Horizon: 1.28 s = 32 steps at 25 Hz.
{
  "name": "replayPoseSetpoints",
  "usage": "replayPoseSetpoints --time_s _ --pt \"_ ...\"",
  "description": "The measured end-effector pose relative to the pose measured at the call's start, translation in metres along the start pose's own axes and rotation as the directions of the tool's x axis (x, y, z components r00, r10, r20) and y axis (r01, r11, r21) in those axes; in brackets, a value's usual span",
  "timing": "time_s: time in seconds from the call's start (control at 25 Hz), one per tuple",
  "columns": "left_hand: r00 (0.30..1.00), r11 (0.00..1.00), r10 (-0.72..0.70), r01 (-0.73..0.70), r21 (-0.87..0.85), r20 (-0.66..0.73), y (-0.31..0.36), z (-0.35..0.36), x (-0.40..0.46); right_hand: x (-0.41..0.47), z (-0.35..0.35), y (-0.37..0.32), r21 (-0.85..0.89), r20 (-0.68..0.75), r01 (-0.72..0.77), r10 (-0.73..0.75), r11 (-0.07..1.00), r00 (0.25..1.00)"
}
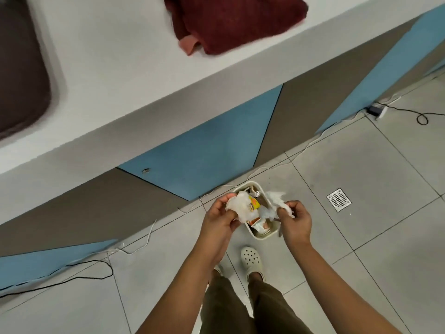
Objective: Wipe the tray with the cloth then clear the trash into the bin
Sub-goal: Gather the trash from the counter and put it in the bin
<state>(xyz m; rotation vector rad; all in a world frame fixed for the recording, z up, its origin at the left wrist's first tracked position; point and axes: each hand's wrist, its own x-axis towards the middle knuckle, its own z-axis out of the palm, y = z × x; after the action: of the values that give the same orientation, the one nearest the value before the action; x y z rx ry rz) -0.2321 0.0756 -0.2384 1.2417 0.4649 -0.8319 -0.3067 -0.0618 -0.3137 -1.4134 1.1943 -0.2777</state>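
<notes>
Two hands work low over the floor [361,273], and everything that matters sits between them. Largest in view is the white counter [115,75] running across the top, with a dark tray [21,68] lying on it at the far left and the dark red cloth [236,22] bunched on it near the right end, well apart from the tray and from the hands. Whether the tray is wiped clean cannot be told from this angle.

Below, on the floor just beside the cabinet front, stands the small cream bin [260,235], already holding cups and wrappers. It looks light and thin-walled, so a knock from a wrist could probably tip it; dropping from above seems safer than pushing down into it.

The left hand [220,219] grips a wad of white crumpled tissue [238,204], fingers curled round it, right over the bin's near-left edge. The right hand [295,221] pinches a second piece of white tissue [277,201] over the bin's right rim.

Both pieces of trash should be very light, soft and easily crushed, with no stiffness. Loose corners may tear or cling to the fingers, so holding the bulk of each wad, not a trailing edge, looks wisest. Such light paper could drift wide if let go too high.
</notes>
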Motion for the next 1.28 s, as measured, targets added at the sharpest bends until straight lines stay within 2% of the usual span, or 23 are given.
replayPoseSetpoints --time_s 0.16,0.4,0.64,0.8,0.92,1.04,1.16,1.28 --pt "0.998 0.999 -0.053 0.053 -0.001 0.029 -0.035 -0.005 0.037 0.018 -0.001 0.057 0.044 -0.046 -0.123 0.125 0.991 0.991" --pt "0.995 0.976 -0.085 0.074 0.206 0.046 -0.076 -0.003 0.086 0.056 0.011 0.112 0.007 -0.015 -0.179 0.179 0.984 0.984" --pt "0.991 0.94 -0.136 0.126 0.318 0.011 -0.113 0.0 0.137 0.093 0.016 0.165 0.022 -0.061 -0.435 0.435 0.9 0.898" --pt "0.988 0.95 -0.152 0.151 0.273 -0.019 -0.128 0.01 0.172 0.107 0.025 0.178 -0.035 -0.069 -0.417 0.414 0.908 0.908" --pt "0.977 0.93 -0.18 0.206 0.303 -0.113 -0.135 0.017 0.204 0.119 0.031 0.178 -0.074 -0.067 -0.384 0.38 0.92 0.923" --pt "0.952 0.847 -0.287 0.303 0.436 -0.104 -0.139 0.015 0.227 0.133 0.038 0.176 -0.11 0.03 -0.354 0.359 0.929 0.933" --pt "0.918 0.773 -0.37 0.389 0.501 -0.141 -0.143 0.008 0.232 0.144 0.042 0.18 -0.081 0.196 -0.435 0.442 0.897 0.875" --pt "0.896 0.745 -0.399 0.44 0.501 -0.193 -0.155 -0.014 0.222 0.145 0.028 0.198 -0.179 0.145 -0.472 0.498 0.863 0.855"
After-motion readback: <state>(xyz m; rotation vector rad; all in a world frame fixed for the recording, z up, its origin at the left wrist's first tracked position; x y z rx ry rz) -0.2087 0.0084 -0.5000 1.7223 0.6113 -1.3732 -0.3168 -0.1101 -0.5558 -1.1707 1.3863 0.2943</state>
